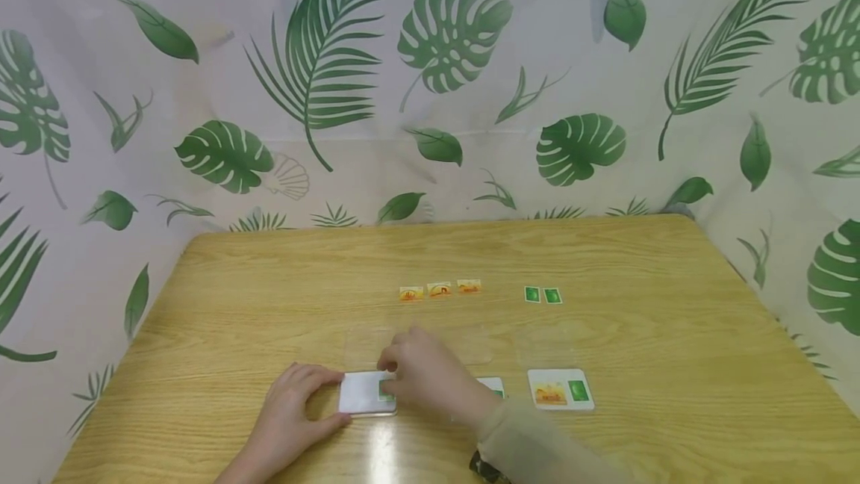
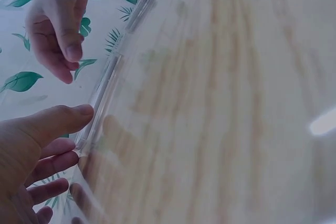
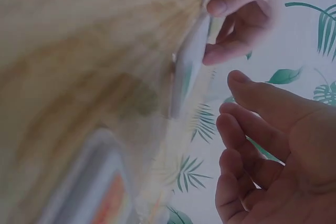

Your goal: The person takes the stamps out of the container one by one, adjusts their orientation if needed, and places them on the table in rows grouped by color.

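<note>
My left hand (image 1: pixel 289 409) grips a white rectangular card-like piece (image 1: pixel 360 394) by its left end, thumb on the near edge and fingers on the far edge. A green sticker (image 1: pixel 383 390) lies at its right end, partly covered by my right hand (image 1: pixel 437 379). In the right wrist view the right hand (image 3: pixel 278 150) has loosely bent, separated fingers with nothing between them, and the left hand (image 3: pixel 247 14) holds the white piece (image 3: pixel 190 66). The left wrist view shows the left hand (image 2: pixel 42 156) at the piece's edge.
A second white piece (image 1: pixel 493 384) is partly behind my right arm. Farther right, a third (image 1: pixel 561 402) bears an orange picture and a green sticker. Faint transparent rectangles (image 1: pixel 547 346) lie beyond them. Behind are three orange pictures (image 1: pixel 440 290) and two green stickers (image 1: pixel 532 294).
</note>
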### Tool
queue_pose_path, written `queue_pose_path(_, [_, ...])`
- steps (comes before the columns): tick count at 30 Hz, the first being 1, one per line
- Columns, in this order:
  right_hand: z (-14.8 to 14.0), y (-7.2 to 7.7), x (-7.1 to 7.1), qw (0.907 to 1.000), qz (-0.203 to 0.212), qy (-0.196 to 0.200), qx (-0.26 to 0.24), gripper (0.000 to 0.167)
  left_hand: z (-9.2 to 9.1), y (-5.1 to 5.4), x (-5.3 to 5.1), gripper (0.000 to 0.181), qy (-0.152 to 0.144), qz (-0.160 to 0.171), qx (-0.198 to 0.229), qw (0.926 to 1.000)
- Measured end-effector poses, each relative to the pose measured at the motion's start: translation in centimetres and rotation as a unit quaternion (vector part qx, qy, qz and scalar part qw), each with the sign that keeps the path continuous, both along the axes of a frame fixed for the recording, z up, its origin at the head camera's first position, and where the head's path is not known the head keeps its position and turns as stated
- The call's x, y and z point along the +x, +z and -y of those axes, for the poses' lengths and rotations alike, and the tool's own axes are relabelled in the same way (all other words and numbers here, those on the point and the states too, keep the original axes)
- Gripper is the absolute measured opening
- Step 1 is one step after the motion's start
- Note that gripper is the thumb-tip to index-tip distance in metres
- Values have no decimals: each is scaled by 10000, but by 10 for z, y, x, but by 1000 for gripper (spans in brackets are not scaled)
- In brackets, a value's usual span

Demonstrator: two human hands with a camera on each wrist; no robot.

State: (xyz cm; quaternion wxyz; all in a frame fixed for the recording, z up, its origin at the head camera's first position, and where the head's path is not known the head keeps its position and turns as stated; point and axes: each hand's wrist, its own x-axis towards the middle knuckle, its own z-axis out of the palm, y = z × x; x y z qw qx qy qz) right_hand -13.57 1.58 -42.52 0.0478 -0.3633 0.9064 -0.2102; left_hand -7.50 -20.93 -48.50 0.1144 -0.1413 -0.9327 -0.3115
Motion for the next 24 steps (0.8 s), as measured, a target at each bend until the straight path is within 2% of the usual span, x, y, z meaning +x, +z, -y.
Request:
queue_pose_path(4, [-1,-7,6,9999,-42,-115,108,22,0,-2,-1,49,-8,-123,-16,9999])
queue_pose_path(9, [0,-12,7,9993,59,-262,274,24,0,-3,0,50,16,18,26,10000])
queue_pose_path(15, [0,-16,6,9987,199,-305,368,23,0,-1,0,50,7,33,22,10000])
queue_pose_path(20, [1,-16,6,9988,177,-306,338,22,-1,-1,1,50,-13,-96,-20,10000])
queue_pose_path(24, [1,-16,6,9989,134,-296,327,20,0,-1,1,50,-3,-75,-21,10000])
